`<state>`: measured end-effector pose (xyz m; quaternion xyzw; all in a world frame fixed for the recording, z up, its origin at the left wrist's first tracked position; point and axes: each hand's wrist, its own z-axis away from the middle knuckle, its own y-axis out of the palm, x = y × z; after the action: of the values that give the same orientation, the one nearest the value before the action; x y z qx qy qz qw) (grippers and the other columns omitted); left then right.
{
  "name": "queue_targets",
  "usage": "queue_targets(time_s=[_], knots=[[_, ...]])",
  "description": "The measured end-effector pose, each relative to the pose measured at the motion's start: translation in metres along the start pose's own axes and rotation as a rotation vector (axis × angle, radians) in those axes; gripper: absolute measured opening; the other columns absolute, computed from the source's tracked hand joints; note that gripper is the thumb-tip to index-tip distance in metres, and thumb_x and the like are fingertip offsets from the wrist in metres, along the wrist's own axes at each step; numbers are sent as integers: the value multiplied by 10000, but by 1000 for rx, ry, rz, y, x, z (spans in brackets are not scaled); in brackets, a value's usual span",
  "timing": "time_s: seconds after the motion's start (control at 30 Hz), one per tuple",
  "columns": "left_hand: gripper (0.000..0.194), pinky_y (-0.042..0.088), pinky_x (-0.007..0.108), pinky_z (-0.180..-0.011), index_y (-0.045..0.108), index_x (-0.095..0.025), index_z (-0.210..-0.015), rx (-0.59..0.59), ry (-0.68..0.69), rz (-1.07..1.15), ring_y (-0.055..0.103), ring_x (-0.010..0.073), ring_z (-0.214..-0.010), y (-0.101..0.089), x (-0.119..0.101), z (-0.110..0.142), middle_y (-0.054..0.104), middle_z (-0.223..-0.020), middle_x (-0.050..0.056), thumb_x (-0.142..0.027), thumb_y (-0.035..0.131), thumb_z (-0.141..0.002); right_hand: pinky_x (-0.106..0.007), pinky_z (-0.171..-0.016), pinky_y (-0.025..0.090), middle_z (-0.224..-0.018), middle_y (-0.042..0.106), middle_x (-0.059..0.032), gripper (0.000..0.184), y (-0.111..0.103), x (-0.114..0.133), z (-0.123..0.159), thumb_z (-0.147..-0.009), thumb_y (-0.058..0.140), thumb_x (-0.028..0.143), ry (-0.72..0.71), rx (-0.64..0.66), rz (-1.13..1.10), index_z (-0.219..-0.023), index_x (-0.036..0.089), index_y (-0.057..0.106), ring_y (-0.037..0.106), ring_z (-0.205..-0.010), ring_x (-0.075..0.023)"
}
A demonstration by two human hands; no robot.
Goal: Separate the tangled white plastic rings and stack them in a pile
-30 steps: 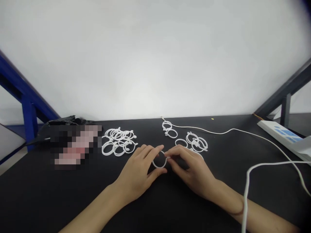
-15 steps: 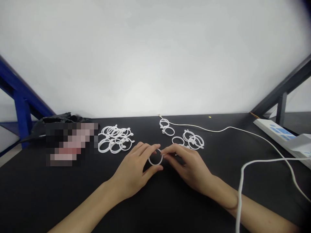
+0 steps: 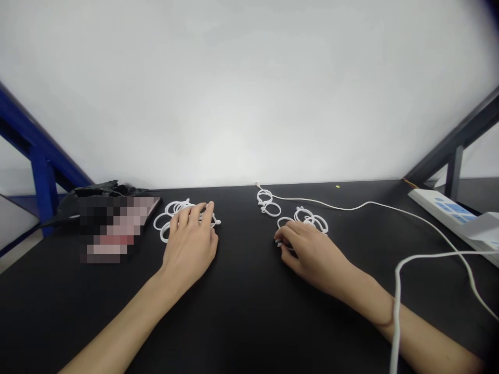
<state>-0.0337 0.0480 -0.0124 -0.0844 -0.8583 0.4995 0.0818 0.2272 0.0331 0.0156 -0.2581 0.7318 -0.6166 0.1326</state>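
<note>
My left hand lies palm down on the black table, its fingers stretched flat over a pile of white plastic rings at the left. My right hand rests at the near edge of a smaller group of white rings. Its fingers are curled, and the tips press on a ring of which only white slivers show. Two linked rings lie apart, further back near the wall.
A white cable runs from the back of the table and loops over my right forearm. A white power strip sits at the right edge. A black bag and a blurred object lie at the left. Blue frame left, grey frame right.
Both hands held one ring together at the table's middle. They have parted: the left moved left onto the big pile, the right moved back to the smaller group. That ring no longer shows.
</note>
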Motion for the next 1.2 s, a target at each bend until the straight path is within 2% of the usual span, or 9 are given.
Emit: queue_targets(time_s=[0.17,0.3,0.43,0.53,0.7,0.9,1.03,1.2], knots=[[440,389,554,-1044,496,-106,-1368,-17,67,125,441,350,-1240,-7,-10,2,543,-1327,155,-226,426,-951,-332,-699,482,-880,637,-37,110,2,4,-2,-905,529,164,-50,-142,-25,-977,178,611,605,-784,-193],[411,421,513,-1052,491,-153,-1360,99,182,328,462,293,-1218,-8,-19,6,566,-1289,112,-274,448,-969,-299,-637,476,-883,620,-36,77,-3,8,0,-921,544,197,-75,-204,-75,-973,177,597,591,-742,-169],[381,452,464,-1045,502,-183,-1343,199,265,478,472,260,-1219,-11,-25,9,573,-1278,89,-284,454,-979,-284,-658,493,-910,608,-38,77,-3,12,1,-927,543,198,-107,-253,-188,-993,186,582,588,-756,-149],[420,408,494,-1100,472,-197,-1368,238,291,547,486,255,-1236,-15,-29,10,569,-1301,81,-322,493,-968,-264,-676,509,-915,599,-25,89,0,16,2,-926,552,200,-139,-270,-351,-1014,199,565,586,-750,-124],[583,394,483,-1124,358,-192,-1446,308,305,646,487,247,-1283,-18,-36,11,535,-1397,93,-352,578,-930,-258,-703,527,-921,625,-18,101,5,25,3,-906,578,193,-138,-196,-564,-1005,211,567,607,-775,-120],[425,462,450,-1039,479,-172,-1329,330,330,694,559,238,-1162,-17,-37,11,643,-1241,80,-262,589,-929,-260,-725,526,-897,647,-4,110,8,30,2,-891,585,186,-78,-102,-667,-993,223,572,617,-781,-120],[439,416,479,-1081,465,-172,-1338,301,326,689,558,242,-1161,-17,-37,11,636,-1250,78,-253,590,-925,-274,-737,527,-918,649,-7,142,8,30,3,-876,600,190,-45,-80,-667,-1010,223,566,622,-795,-127],[376,470,425,-1025,497,-218,-1286,322,238,758,582,228,-1135,-19,-38,10,627,-1225,60,-271,575,-923,-292,-787,531,-1000,667,-20,204,8,26,2,-883,604,199,4,-22,-645,-1077,231,551,637,-878,-143]])
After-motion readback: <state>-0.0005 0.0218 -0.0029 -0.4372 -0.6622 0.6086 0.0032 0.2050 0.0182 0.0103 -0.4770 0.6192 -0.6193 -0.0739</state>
